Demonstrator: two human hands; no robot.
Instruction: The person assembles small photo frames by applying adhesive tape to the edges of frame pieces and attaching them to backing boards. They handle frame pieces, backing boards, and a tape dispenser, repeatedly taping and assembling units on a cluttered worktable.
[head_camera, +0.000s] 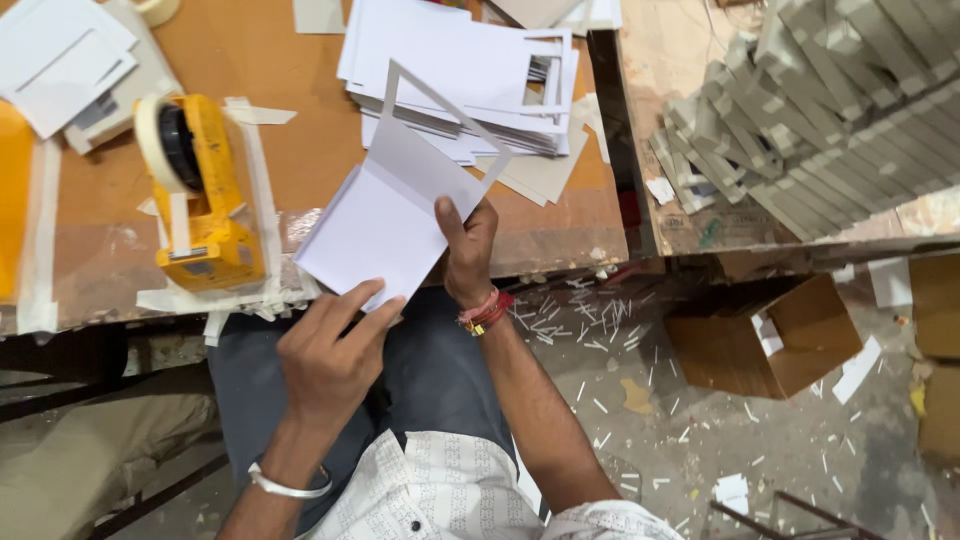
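Observation:
A folded white card piece (385, 215) with a cut-out frame flap standing up at its top is held over the front edge of a brown wooden table (300, 130). My right hand (468, 250), with red threads at the wrist, grips its right edge, thumb on top. My left hand (335, 355), wearing a silver bangle, holds the lower corner with its fingertips. A yellow tape dispenser (200, 190) with a roll of pale tape stands just left of the card.
A stack of white cut-out cards (460, 70) lies behind the hands. More white sheets (60, 55) lie far left. Grey card strips (820, 110) are piled at the right. An open cardboard box (765, 340) sits on the littered floor.

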